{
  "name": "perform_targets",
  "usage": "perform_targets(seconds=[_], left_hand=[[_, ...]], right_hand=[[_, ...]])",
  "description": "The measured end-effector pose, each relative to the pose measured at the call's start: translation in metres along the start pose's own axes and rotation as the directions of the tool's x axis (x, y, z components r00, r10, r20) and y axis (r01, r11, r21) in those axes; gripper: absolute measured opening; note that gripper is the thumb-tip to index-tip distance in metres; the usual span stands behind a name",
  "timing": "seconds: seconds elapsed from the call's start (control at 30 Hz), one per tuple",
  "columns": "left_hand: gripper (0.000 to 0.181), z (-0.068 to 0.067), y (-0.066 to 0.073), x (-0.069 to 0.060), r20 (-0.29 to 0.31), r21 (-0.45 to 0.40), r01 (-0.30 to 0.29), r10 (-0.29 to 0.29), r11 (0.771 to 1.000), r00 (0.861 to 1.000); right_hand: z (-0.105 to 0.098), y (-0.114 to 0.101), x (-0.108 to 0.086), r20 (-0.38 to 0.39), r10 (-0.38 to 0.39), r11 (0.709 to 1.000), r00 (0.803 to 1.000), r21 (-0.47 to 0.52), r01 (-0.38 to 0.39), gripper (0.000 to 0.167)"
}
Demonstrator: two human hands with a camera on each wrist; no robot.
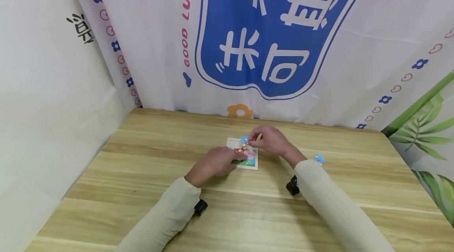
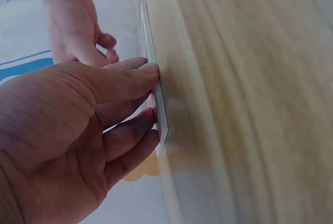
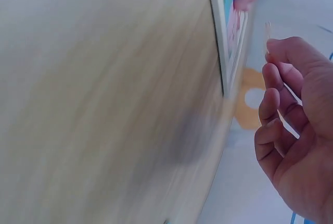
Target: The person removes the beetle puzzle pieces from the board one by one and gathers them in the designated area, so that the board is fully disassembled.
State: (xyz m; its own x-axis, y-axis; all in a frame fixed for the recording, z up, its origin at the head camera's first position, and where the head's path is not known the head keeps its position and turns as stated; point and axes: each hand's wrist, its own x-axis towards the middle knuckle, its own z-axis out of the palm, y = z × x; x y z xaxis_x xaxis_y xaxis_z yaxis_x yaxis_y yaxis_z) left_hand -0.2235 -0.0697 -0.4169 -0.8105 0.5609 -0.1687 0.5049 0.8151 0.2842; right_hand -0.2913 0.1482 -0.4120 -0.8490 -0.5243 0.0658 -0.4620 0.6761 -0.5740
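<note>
A small square jigsaw puzzle board (image 1: 257,168) with a pale frame and a colourful cartoon picture lies on the table. My left hand (image 1: 216,161) rests on it, fingertips pressing the picture and the thumb at the frame's edge in the left wrist view. Above the board's far right part, my right hand (image 1: 271,140) pinches a light blue puzzle piece (image 1: 244,140) between thumb and index finger. The right wrist view shows this piece edge-on and raised off the board. A pale bare patch shows in the board's upper part; my fingers hide some of the picture.
Another blue puzzle piece (image 1: 319,159) lies on the wooden table (image 1: 248,212), right of the board and beside my right forearm. A printed curtain (image 1: 159,47) hangs along the table's back edge. Black wrist cameras (image 1: 293,185) sit under both sleeves.
</note>
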Motion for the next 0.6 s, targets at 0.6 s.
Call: perform_targets(seconds=[0.6], left_hand=[[0.047,0.002,0.002,-0.001,-0.018,-0.008,0.014,-0.014,1.000,1.000]], right_hand=[[-0.021,0.047,-0.059,0.004,0.017,1.000,1.000,-0.015,-0.017,0.004]])
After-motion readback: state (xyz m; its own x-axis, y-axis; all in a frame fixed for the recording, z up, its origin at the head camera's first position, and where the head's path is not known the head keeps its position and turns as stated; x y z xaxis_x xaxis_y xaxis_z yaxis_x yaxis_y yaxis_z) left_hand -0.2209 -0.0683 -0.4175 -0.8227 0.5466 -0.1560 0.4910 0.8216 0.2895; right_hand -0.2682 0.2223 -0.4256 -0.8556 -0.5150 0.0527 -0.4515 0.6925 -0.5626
